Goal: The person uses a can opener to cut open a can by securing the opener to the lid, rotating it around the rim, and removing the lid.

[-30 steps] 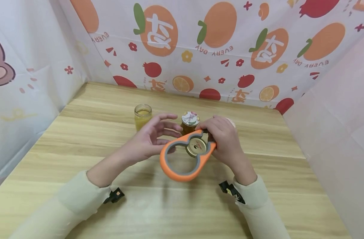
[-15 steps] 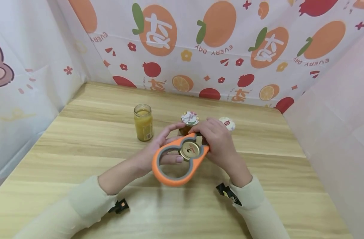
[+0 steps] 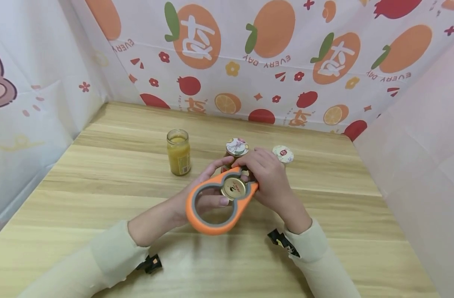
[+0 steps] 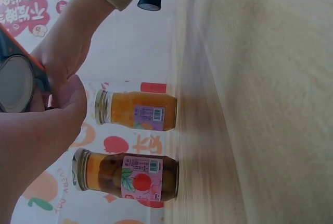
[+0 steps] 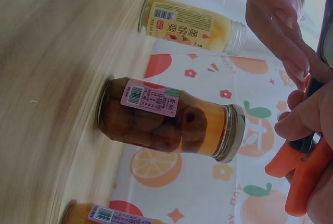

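Note:
My right hand (image 3: 269,171) grips an orange jar opener (image 3: 208,227) with a grey lining by its two handle ends. Inside the opener's smaller ring sits a gold jar lid (image 3: 233,189). My left hand (image 3: 191,194) reaches round from below, its thumb tip at the lid's edge and its fingers curved behind the opener. Beyond the hands stands a lidded jar of dark round fruit (image 5: 151,117), partly hidden in the head view. An uncapped glass jar of yellow fruit (image 3: 179,155) stands to the left.
Behind my right hand stands a jar of orange fruit (image 4: 143,110) with a patterned white lid. The wooden table (image 3: 111,165) runs back to a fruit-print cloth (image 3: 257,82). Pale cloth also hangs at both sides.
My left hand has moved in from the left, its thumb coming to the lid. The opener has shifted left and slightly toward me, uncovering the yellow jar and the right-hand jar's lid.

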Motion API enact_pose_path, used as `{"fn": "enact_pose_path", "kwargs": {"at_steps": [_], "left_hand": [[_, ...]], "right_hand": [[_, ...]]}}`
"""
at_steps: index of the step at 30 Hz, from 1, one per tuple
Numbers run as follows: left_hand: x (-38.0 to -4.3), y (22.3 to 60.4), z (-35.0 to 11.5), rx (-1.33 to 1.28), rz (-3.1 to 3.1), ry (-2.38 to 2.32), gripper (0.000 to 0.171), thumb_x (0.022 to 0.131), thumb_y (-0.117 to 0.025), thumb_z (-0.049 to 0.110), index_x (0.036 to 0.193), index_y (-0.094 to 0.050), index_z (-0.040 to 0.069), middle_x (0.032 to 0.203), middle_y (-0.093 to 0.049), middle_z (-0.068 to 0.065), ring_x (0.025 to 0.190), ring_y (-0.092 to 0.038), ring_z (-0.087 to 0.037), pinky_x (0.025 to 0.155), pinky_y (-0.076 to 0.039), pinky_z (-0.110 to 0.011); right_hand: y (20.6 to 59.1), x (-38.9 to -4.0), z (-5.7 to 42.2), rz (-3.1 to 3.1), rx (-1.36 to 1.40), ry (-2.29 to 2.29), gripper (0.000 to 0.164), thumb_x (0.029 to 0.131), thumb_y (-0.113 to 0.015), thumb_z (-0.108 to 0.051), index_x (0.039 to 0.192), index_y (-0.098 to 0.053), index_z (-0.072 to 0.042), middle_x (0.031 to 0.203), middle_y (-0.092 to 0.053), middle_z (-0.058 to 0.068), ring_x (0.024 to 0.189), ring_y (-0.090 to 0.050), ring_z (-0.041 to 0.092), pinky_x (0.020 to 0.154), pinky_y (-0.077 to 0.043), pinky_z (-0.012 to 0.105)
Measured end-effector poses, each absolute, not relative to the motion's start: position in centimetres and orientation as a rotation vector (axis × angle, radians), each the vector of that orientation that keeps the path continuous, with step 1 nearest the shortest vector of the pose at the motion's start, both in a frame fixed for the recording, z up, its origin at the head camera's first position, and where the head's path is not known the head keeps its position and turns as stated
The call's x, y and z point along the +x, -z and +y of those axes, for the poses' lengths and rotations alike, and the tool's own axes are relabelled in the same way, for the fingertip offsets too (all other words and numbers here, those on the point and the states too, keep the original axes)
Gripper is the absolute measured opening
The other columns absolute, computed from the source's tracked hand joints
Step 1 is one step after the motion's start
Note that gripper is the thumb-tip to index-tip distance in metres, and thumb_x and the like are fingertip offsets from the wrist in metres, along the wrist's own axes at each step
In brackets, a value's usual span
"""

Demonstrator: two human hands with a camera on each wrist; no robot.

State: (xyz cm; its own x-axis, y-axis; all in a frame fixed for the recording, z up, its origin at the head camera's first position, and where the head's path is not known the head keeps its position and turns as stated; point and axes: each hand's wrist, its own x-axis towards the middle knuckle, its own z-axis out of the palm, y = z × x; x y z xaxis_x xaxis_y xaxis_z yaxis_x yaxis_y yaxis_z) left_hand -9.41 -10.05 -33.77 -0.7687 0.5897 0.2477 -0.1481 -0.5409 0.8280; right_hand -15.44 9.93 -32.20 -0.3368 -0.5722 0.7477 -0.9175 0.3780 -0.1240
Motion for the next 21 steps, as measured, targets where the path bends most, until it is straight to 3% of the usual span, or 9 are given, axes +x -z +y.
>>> {"fn": "enact_pose_path", "kwargs": {"at_steps": [11,17,21], "left_hand": [[-9.43,33.24,-10.27,0.760,1.241,-2.298,0.083,0.080,-0.074,0.006,0.143,-0.019,0.009,0.131,-0.051,-0.019,0.122,-0.045,-0.034,0.095,-0.043,-0.032],[-9.61,33.62,-10.45,0.736,1.249,-2.270,0.078,0.082,-0.072,0.003,0.142,-0.023,0.007,0.131,-0.049,-0.023,0.120,-0.046,-0.035,0.092,-0.045,-0.033],[-9.90,33.94,-10.27,0.782,1.329,-2.252,0.067,0.082,-0.072,0.004,0.136,-0.033,0.006,0.130,-0.049,-0.025,0.118,-0.047,-0.036,0.090,-0.046,-0.032]], "right_hand": [[32.12,-15.48,9.86,-2.040,1.274,-0.728,0.010,0.089,-0.064,-0.017,0.097,-0.064,-0.011,0.087,-0.062,-0.003,0.071,-0.043,0.012,0.075,-0.040,0.034],[32.27,-15.54,10.17,-2.070,1.261,-0.716,0.016,0.084,-0.064,-0.008,0.099,-0.065,-0.011,0.086,-0.062,-0.003,0.071,-0.043,0.012,0.086,-0.041,0.038],[32.14,-15.58,10.33,-2.079,1.245,-0.714,0.018,0.082,-0.065,-0.006,0.099,-0.065,-0.011,0.087,-0.062,-0.002,0.074,-0.045,0.013,0.093,-0.041,0.042]]}}
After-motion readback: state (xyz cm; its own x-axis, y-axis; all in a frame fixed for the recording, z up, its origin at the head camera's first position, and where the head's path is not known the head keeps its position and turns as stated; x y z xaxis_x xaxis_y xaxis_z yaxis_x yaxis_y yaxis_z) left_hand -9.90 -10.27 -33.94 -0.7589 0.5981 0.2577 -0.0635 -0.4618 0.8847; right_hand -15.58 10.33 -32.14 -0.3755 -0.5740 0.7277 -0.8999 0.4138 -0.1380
